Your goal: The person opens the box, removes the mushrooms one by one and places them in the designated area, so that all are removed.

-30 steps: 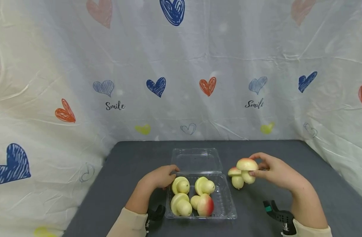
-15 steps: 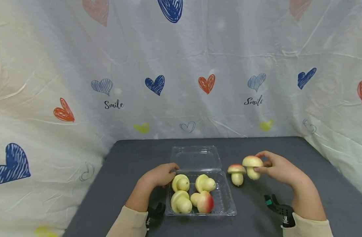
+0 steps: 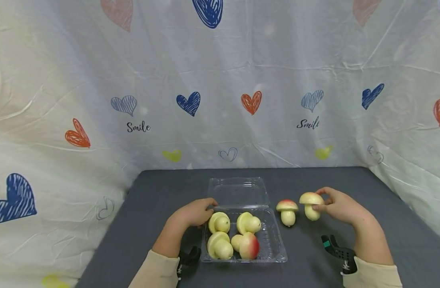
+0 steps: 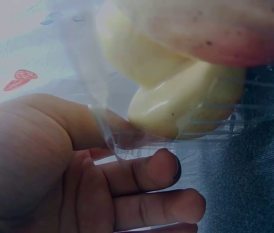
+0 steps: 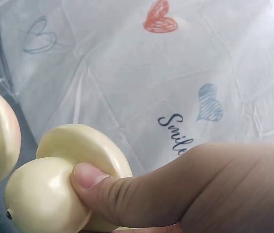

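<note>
My right hand pinches a toy mushroom with a yellow, red-tinged cap by its stem, thumb in front. In the right wrist view the thumb presses on the held mushroom. Just left of it another mushroom with a redder cap stands upright on the table. My left hand grips the left edge of an open clear plastic box near the hinge. In the left wrist view the thumb and fingers are at the box's wall. Several mushrooms lie tipped over in the box, one with a red cap.
The transparent lid lies folded back behind the box. A dark grey cloth covers the table. Behind and at the sides hangs a white curtain printed with hearts. Black wrist mounts sit under both forearms.
My right hand has moved the held mushroom to the right, opening a gap from the standing mushroom it overlapped before. The left hand stays at the box.
</note>
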{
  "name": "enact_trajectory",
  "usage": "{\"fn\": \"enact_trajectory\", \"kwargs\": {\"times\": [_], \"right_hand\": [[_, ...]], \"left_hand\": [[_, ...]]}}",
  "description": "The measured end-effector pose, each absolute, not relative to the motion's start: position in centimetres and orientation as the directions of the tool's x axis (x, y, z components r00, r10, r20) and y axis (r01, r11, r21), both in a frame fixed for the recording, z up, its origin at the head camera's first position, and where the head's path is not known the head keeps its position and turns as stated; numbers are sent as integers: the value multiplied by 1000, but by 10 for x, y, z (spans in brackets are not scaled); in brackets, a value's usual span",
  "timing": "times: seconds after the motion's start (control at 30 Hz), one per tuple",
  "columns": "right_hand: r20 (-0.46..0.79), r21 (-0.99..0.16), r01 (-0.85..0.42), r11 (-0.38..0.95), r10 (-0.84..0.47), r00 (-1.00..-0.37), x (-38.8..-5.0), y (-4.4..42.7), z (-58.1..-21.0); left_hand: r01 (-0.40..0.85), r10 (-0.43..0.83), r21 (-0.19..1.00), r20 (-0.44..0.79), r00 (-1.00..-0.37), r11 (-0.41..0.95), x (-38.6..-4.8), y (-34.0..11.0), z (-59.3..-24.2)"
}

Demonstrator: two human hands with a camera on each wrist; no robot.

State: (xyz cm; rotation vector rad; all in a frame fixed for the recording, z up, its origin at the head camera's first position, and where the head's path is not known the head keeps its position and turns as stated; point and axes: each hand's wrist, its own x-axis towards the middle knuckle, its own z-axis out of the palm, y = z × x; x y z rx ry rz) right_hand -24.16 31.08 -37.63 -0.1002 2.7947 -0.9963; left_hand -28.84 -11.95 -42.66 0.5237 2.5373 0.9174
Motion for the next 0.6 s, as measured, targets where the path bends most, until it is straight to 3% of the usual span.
{"fn": "enact_trajectory", "kwargs": {"times": [0.27, 0.6], "right_hand": [[-166, -675, 39, 736, -101, -981, -247, 314, -389], [-187, -624, 72, 778, -59, -981, -259, 320, -406]], "left_hand": [[205, 459, 662, -235, -857, 721, -288, -120, -426], [200, 461, 668, -238, -855, 716, -288, -119, -426]]}}
